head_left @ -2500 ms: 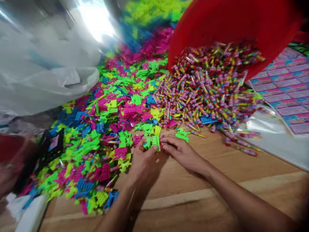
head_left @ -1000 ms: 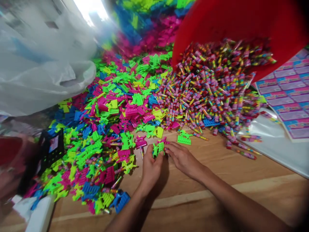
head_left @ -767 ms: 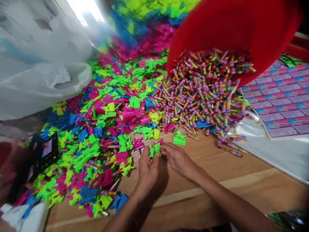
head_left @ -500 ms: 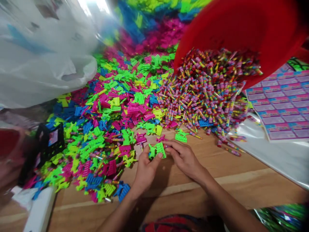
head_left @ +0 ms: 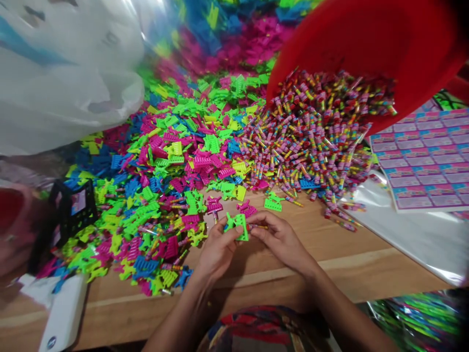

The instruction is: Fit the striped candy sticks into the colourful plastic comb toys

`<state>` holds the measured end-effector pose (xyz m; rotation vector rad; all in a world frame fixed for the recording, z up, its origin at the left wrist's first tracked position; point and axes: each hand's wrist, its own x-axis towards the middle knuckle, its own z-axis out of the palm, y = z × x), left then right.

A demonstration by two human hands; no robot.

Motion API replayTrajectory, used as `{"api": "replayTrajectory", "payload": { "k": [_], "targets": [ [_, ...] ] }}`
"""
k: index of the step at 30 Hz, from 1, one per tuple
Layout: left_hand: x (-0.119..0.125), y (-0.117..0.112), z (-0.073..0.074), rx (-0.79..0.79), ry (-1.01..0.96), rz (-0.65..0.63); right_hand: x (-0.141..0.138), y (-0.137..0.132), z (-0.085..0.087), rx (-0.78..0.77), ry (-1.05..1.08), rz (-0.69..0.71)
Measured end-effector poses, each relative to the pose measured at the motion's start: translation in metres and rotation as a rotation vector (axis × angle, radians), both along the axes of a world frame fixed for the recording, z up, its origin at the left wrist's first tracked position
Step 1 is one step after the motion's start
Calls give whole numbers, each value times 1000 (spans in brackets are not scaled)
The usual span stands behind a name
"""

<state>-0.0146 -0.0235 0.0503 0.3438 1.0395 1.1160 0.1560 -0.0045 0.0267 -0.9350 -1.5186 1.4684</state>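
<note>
My left hand (head_left: 216, 252) is closed on a bright green plastic toy piece (head_left: 241, 224) with an animal-like shape and a slotted panel, held just above the table. Pinched in the fingertips of my right hand (head_left: 281, 240) is a slim candy-coloured tube (head_left: 260, 227), its red end at the edge of the green piece; whether it sits in a hole there, I cannot tell. Just beyond my fingers lie a pink toy piece (head_left: 246, 209) and another green toy piece (head_left: 273, 201).
A big heap of coloured toy pieces (head_left: 176, 151) spreads ahead and left. Similar tubes (head_left: 308, 137) spill from a tipped red tub (head_left: 366, 39). Printed label sheets (head_left: 425, 166) lie right, a white plastic bag (head_left: 73, 93) far left, a black basket (head_left: 86, 210) and white device (head_left: 66, 313) nearer.
The right hand has drawn slightly away from the green piece, and more of the tube shows. The pink piece behind is less covered. The view has shifted a little.
</note>
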Motion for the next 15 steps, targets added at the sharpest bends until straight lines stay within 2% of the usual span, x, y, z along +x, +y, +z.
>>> {"api": "replayTrajectory", "payload": {
  "k": [4, 8, 10, 13, 15],
  "targets": [
    [-4, 4, 1, 61, 87, -27, 0, 8, 2, 196, -43, 40],
    [-5, 1, 0, 168, 488, 2, -3, 14, -1, 374, -187, 76],
    [-4, -2, -2, 155, 596, 18, -7, 12, -3, 408, -231, 72],
    [-5, -5, 1, 134, 554, -29, -14, 5, -3, 394, -226, 70],
    [-17, -7, 8, 111, 577, -69, -13, 3, 1, 382, -235, 116]
  ]
}}
